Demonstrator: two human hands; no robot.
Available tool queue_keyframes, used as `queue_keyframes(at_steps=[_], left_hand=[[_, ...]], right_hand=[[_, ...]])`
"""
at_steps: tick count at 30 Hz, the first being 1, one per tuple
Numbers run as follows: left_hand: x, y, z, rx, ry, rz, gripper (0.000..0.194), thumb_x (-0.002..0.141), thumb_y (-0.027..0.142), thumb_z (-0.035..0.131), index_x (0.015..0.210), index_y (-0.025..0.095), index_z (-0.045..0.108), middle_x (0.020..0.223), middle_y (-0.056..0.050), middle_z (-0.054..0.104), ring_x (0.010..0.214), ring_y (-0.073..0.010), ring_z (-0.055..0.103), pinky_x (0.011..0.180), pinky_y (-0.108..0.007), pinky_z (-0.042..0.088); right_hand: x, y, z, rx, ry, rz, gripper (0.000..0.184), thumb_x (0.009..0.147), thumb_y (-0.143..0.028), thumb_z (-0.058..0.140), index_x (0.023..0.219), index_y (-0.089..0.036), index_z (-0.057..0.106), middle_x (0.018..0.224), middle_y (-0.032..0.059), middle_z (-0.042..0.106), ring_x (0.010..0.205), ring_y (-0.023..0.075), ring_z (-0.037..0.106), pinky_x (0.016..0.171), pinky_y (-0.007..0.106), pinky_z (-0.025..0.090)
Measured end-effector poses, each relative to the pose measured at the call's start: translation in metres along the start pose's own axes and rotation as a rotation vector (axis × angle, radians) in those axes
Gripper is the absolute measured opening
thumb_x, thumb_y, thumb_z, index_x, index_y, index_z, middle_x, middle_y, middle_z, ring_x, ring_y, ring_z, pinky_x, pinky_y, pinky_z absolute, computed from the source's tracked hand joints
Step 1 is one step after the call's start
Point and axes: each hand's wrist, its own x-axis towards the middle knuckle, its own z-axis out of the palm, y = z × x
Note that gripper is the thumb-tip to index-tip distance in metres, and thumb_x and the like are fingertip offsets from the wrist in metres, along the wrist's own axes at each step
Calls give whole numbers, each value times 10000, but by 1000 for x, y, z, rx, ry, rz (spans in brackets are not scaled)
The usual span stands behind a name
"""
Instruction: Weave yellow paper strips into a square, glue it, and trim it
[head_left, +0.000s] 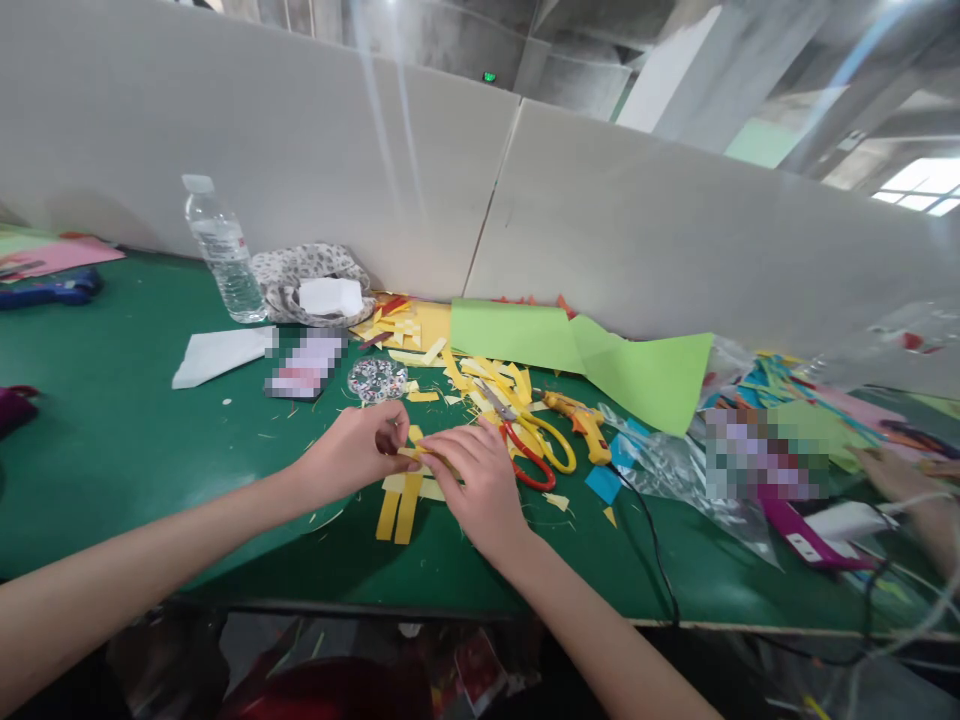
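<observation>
Both my hands meet over a yellow paper strip (420, 455) near the front of the green table (112, 440). My left hand (352, 450) pinches one end of the strip and my right hand (480, 480) pinches the other. Under them lie several more yellow strips (401, 505) side by side. Just right of my right hand rest scissors (536, 450) with red and yellow handles.
An orange glue gun (581, 420) with a black cord lies beside the scissors. Green paper sheets (585, 355), yellow scraps, a water bottle (221, 250) and a patterned cloth (307, 280) sit near the white partition. Another person's hand (892, 470) is at the right among coloured papers.
</observation>
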Motion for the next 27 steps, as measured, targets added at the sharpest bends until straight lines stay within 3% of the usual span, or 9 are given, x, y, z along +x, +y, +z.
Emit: queue_keyframes(at_steps=[14,17,19,21,23,25,27], left_hand=[[-2,12,2,-143,61,64,289,652,295,688,695,201,418,541,66,531,543,-105,573,483,-202,435],[-3,15,1,-143,76,74,295,651,325,686,703,203,422,553,61,531,537,-104,569,481,-206,441],[-3,16,0,-151,85,80,276,664,338,671,733,203,441,589,46,557,556,-110,581,501,-217,458],[-2,15,-1,-162,85,69,262,668,337,668,790,202,479,619,31,585,576,-121,590,526,-230,473],[0,11,-2,-149,80,47,277,660,337,679,849,200,531,608,30,582,568,-122,577,530,-235,471],[3,5,-2,-107,76,39,288,655,349,685,877,197,582,587,37,549,540,-111,542,513,-230,448],[7,-2,-3,-73,67,34,277,660,359,683,870,193,615,597,32,541,541,-104,524,508,-224,429]], right_hand=[[10,0,-17,135,-24,87,76,831,-241,577,838,-244,652,753,-13,687,750,167,603,903,419,386],[12,-1,-18,176,9,90,61,828,-239,573,847,-247,631,844,5,679,851,179,612,901,420,417],[13,0,-20,179,65,85,185,805,-261,595,989,-247,590,1039,46,641,1021,209,571,924,433,422],[12,1,-20,157,135,106,428,764,-303,637,1160,-236,491,1220,93,543,1161,248,483,956,461,409],[10,3,-20,138,192,152,578,734,-332,663,1239,-219,406,1288,129,472,1207,274,433,962,478,403],[7,3,-20,127,238,176,550,721,-329,675,1193,-201,425,1223,143,498,1161,275,462,927,463,426],[1,2,-19,103,239,122,362,727,-305,671,1032,-200,506,1022,103,578,999,238,543,839,412,463]])
